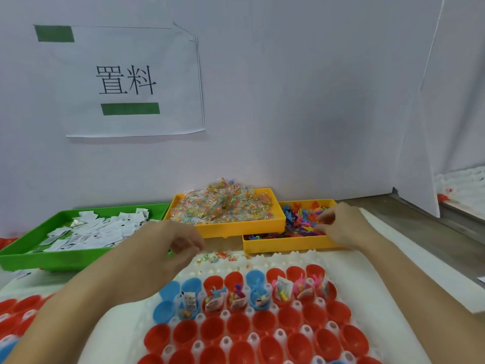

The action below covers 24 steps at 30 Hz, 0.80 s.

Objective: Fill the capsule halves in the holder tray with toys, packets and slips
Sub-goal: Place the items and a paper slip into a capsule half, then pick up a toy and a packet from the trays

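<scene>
A white holder tray [349, 264] in front of me carries rows of red and blue capsule halves [237, 327]. Several halves in the far row hold toys, packets and slips [282, 290]. My right hand [341, 227] reaches into the right yellow bin of small coloured toys [299, 219], its fingers curled among them. My left hand [168, 243] hovers over the tray's far edge with fingers curled; whether it holds anything is hidden. A few loose packets [217, 258] lie on the tray just past it.
A green tray of white paper slips [91, 229] sits at the left. A yellow bin heaped with clear packets [223, 206] stands in the middle, against a white wall bearing a paper sign [126, 80]. More red capsule halves [15, 313] lie at the far left.
</scene>
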Each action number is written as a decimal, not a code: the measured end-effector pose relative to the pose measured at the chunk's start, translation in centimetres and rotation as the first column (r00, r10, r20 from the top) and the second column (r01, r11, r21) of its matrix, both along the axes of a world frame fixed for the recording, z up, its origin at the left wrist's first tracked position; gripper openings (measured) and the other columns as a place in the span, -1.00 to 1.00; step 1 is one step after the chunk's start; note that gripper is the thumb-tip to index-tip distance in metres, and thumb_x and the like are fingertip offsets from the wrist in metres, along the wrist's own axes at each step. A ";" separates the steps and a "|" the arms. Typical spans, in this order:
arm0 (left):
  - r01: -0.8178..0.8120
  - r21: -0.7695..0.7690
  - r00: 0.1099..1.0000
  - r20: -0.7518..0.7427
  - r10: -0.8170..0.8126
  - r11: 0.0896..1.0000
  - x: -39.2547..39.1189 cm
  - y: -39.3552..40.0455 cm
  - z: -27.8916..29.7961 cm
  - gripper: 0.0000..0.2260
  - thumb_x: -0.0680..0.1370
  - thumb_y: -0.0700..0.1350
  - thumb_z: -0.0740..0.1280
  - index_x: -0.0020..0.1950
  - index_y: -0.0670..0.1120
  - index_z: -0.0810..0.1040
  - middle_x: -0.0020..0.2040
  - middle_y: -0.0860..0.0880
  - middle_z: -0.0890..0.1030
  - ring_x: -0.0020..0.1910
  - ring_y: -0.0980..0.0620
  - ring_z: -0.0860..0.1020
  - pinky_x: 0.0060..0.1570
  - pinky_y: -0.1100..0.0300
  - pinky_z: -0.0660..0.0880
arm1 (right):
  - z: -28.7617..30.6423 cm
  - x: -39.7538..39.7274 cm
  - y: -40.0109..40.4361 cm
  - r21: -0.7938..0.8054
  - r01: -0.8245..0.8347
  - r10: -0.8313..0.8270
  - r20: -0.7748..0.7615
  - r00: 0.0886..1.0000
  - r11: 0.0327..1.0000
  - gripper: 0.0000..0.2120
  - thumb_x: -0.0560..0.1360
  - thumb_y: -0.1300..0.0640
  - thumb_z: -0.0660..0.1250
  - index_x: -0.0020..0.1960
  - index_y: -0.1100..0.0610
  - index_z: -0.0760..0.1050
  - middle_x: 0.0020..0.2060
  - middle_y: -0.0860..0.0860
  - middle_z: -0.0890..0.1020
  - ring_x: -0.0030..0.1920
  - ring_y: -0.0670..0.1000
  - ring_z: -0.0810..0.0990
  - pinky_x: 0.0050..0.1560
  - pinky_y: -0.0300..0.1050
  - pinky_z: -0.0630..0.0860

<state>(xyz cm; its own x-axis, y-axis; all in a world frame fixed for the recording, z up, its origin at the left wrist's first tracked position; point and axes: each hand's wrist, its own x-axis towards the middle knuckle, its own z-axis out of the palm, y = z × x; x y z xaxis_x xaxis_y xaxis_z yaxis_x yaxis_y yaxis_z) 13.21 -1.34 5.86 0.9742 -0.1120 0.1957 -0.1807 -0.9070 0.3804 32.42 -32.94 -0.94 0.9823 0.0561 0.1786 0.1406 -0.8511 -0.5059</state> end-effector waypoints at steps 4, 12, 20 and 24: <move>0.016 0.033 1.000 -0.010 -0.016 0.999 0.1 -0.9 -0.4 -0.80 0.62 -0.06 0.30 -0.12 0.23 0.59 -0.14 0.27 0.63 -0.04 0.38 0.53 -0.10 0.49 0.44 | 0.0 -0.3 0.0 0.055 -0.004 0.001 0.058 0.998 0.998 -0.91 0.43 0.09 0.56 -0.11 0.02 0.67 -0.01 0.03 0.69 -0.09 -0.03 0.55 -0.03 -0.18 0.43; 0.033 0.018 0.999 0.007 -0.033 0.999 -0.1 -1.6 -0.3 -0.79 0.62 -0.07 0.28 -0.11 0.24 0.57 -0.15 0.24 0.62 -0.05 0.35 0.52 -0.03 0.43 0.46 | 0.1 -0.5 0.4 0.074 0.003 -0.016 0.180 0.984 0.997 -0.86 0.54 0.21 0.41 0.05 0.07 0.69 0.08 0.04 0.69 0.01 0.02 0.58 0.11 -0.09 0.52; 0.028 -0.038 0.999 0.025 -0.027 0.999 -0.3 -1.7 0.3 -0.83 0.63 -0.07 0.27 -0.06 0.15 0.61 -0.13 0.17 0.64 -0.10 0.25 0.57 -0.08 0.34 0.50 | 0.3 -1.4 4.8 -0.048 -0.266 0.269 0.087 0.959 0.963 -0.71 0.66 0.17 0.20 0.34 0.04 0.52 0.28 0.00 0.57 0.25 0.01 0.51 0.20 -0.16 0.43; 0.005 -0.067 1.000 0.025 -0.003 0.998 -0.3 -1.5 0.3 -0.83 0.62 -0.09 0.26 -0.04 0.09 0.63 -0.14 0.11 0.65 -0.17 0.16 0.60 -0.13 0.31 0.51 | 0.3 -0.9 5.2 -0.143 -0.296 0.297 -0.014 0.955 0.944 -0.67 0.65 0.14 0.19 0.39 0.01 0.48 0.31 0.00 0.55 0.25 0.03 0.51 0.24 -0.07 0.49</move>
<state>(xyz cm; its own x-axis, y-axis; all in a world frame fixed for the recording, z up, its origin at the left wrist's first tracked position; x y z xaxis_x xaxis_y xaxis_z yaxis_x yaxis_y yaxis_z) 12.95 -2.83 6.18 0.9685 -0.1013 0.2273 -0.1943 -0.8787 0.4360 31.52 -27.78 -0.61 0.9159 0.3701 0.1554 0.4012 -0.8331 -0.3808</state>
